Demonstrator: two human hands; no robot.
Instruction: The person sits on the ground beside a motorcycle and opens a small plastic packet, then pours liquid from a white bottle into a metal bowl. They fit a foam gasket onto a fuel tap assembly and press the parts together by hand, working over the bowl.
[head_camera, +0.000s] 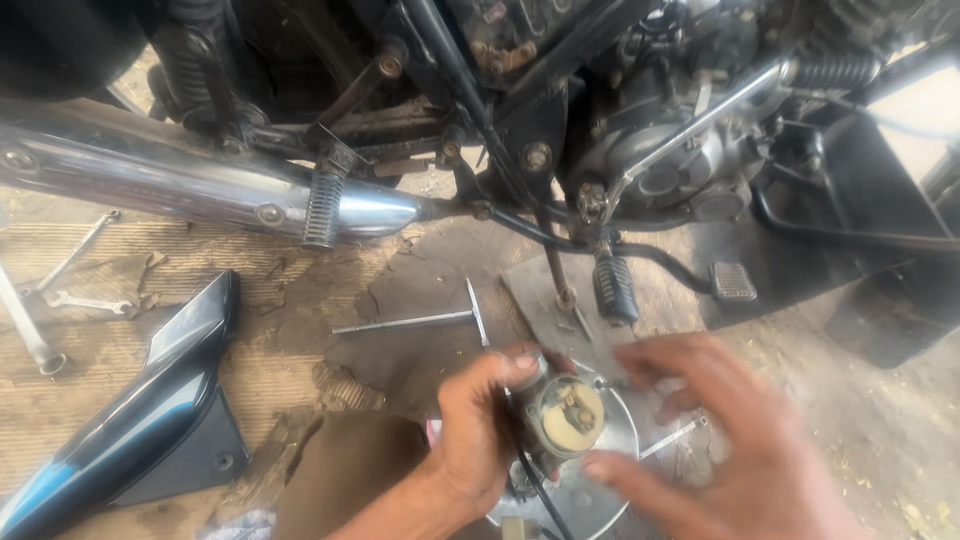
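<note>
A: Left hand (478, 425)?
B: Grip clamped around small grimy metal carburettor with tan round face (562, 418), held over shiny round metal dish (612, 470) on floor.
A: Right hand (722, 440)?
B: Fingers spread, blurred, just beside carburettor. T-shaped steel wrench (420, 320) lies behind.

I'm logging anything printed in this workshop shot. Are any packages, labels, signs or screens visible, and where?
None that can be made out: no package, label, sign or screen shows.
The left hand holds a small grimy metal carburettor with a round tan top; it bears no readable label.
The blurred right hand reaches toward it, above a round shiny metal dish.
</note>
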